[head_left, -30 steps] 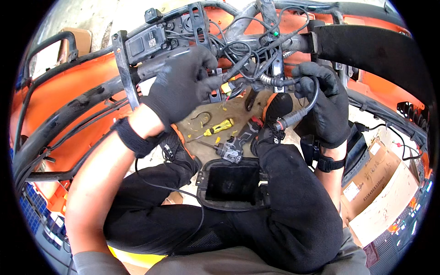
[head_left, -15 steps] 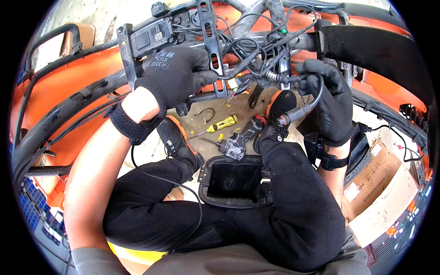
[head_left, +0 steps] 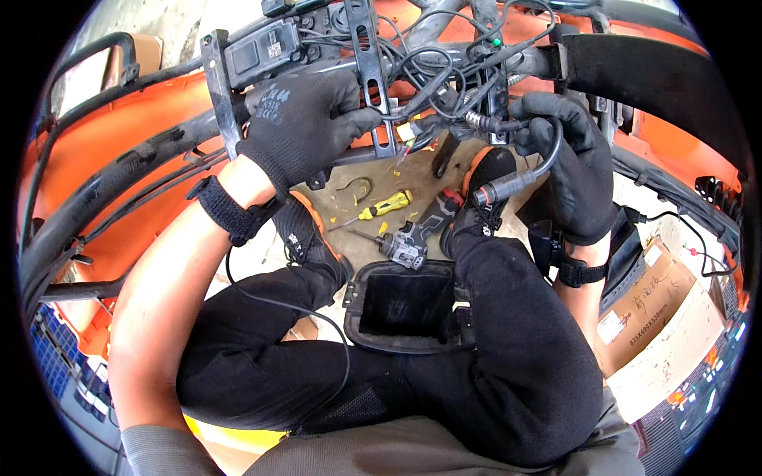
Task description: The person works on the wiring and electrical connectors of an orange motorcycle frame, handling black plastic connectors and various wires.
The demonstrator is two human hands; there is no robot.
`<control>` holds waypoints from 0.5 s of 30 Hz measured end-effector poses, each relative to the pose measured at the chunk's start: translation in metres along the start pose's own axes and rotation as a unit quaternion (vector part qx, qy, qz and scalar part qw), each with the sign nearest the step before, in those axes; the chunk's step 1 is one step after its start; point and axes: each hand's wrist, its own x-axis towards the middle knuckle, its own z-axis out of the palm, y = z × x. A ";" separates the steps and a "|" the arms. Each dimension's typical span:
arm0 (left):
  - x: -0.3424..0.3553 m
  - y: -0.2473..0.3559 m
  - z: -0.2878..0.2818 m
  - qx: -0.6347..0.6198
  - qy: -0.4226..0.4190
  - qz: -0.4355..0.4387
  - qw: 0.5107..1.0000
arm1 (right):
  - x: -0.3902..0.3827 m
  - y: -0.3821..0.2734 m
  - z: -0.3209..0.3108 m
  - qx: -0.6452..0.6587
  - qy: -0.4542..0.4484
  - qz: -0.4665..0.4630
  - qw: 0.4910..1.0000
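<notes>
The pale floor [head_left: 202, 17] (stained in places) looks brightly lit.

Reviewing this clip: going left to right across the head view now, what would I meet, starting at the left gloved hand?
Left gloved hand → grey-and-black power driver → dark cable connector → right gloved hand → open cardboard box.

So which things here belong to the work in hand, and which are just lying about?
Apparently in use:
black cable with cylindrical connector, in the right hand
slotted black metal bracket, beside the left hand

Seemingly lying about:
yellow-handled screwdriver
grey-and-black power driver
brown cardboard box
</notes>
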 end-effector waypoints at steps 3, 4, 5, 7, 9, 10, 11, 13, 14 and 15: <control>-0.004 -0.001 0.008 -0.020 0.032 0.001 0.999 | 0.001 0.002 -0.001 -0.012 -0.002 0.004 1.000; -0.004 0.000 0.008 -0.009 0.035 0.016 0.999 | 0.001 0.002 -0.001 -0.014 -0.004 0.004 1.000; -0.004 0.002 0.007 0.002 0.039 0.031 0.999 | 0.001 0.002 -0.001 -0.016 -0.006 0.005 1.000; -0.004 0.002 0.006 0.016 0.040 0.033 0.999 | 0.000 0.001 0.001 -0.013 -0.005 0.004 1.000; -0.006 -0.003 0.009 0.023 0.033 0.007 0.999 | 0.000 0.000 0.001 -0.009 -0.008 0.002 1.000; -0.006 -0.004 0.009 0.024 0.037 0.012 0.999 | 0.001 0.000 0.000 -0.007 -0.012 0.001 1.000; -0.006 -0.004 0.009 0.026 0.040 0.017 0.999 | 0.001 0.000 -0.001 -0.004 -0.017 0.000 1.000; -0.006 -0.003 0.009 0.019 0.046 0.017 0.999 | 0.000 0.000 0.000 -0.009 -0.011 0.002 1.000; -0.006 0.001 0.009 0.011 0.048 0.012 0.999 | 0.000 0.000 0.000 -0.011 -0.008 0.004 1.000; -0.006 0.003 0.010 0.003 0.051 0.007 0.999 | 0.001 0.000 0.000 -0.011 -0.010 0.008 1.000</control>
